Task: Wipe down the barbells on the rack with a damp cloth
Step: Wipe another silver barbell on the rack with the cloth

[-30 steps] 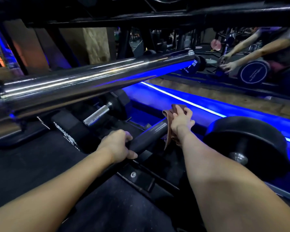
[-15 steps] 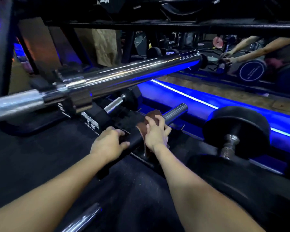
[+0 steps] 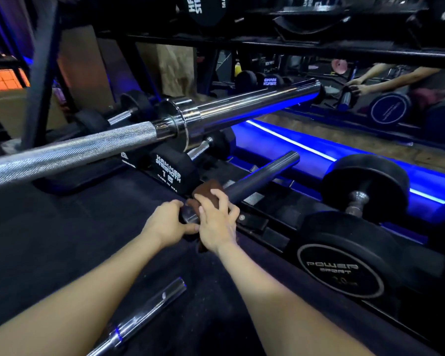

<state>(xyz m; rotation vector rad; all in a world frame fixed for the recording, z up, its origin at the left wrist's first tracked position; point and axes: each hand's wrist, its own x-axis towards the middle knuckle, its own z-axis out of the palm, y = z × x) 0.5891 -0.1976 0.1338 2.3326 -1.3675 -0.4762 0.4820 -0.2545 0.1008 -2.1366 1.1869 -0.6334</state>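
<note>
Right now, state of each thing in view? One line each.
left hand: grips the dark bar, bare
right hand: holds the cloth wrapped on the dark bar
cloth: brown, bunched round the bar
dark bar: lying low on the rack, far end free
chrome barbell: lying higher, untouched
dumbbell: resting at right, untouched

A brown cloth (image 3: pixel 208 189) wrapped a dark barbell (image 3: pixel 265 174); a cross-hatched silver bar (image 3: pixel 75 152) gleamed left, blue light strip (image 3: pixel 306 147) far right.
</note>
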